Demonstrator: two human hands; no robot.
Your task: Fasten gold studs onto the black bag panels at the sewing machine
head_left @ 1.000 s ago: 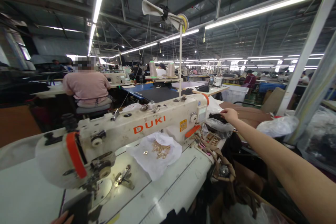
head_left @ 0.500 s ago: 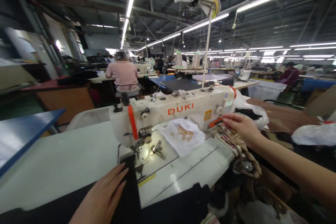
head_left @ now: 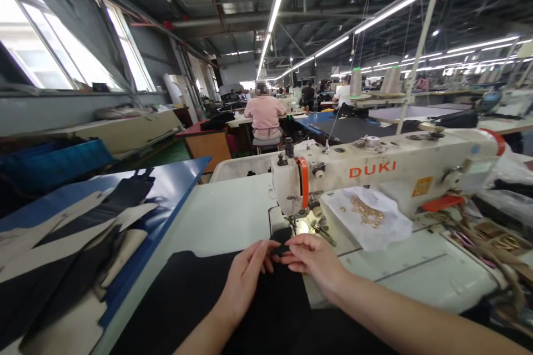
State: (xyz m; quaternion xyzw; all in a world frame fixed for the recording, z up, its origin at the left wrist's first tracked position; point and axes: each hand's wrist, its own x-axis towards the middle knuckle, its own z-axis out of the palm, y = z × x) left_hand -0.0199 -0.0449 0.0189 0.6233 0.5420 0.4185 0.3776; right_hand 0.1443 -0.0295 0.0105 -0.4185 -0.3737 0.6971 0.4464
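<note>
Just in front of the needle of a white sewing machine (head_left: 375, 161) lettered DUKI, both my hands meet at the end of a black fabric piece (head_left: 266, 324). My left hand (head_left: 245, 272) is closed, thumb and fingers pinching the fabric's edge. From the right, my right hand (head_left: 318, 260) pinches the same end, its fingertips close to the left ones. The rest of the fabric spreads toward me and to the left. A small lamp lights the needle plate (head_left: 302, 227). Exactly how the fingers grip the edge is partly hidden.
On the machine bed, a white sheet (head_left: 389, 233) bears small gold-coloured metal pieces (head_left: 366, 211). An orange lever (head_left: 442, 203) sticks out at right. Black and pale cut pieces (head_left: 79, 272) lie on a blue table (head_left: 175, 177) at left. Ahead, a person in pink (head_left: 265, 113) sits.
My right hand has left the orange lever at right and come to the fabric end by the needle. My left hand went from lying flat to pinching. The view has turned left.
</note>
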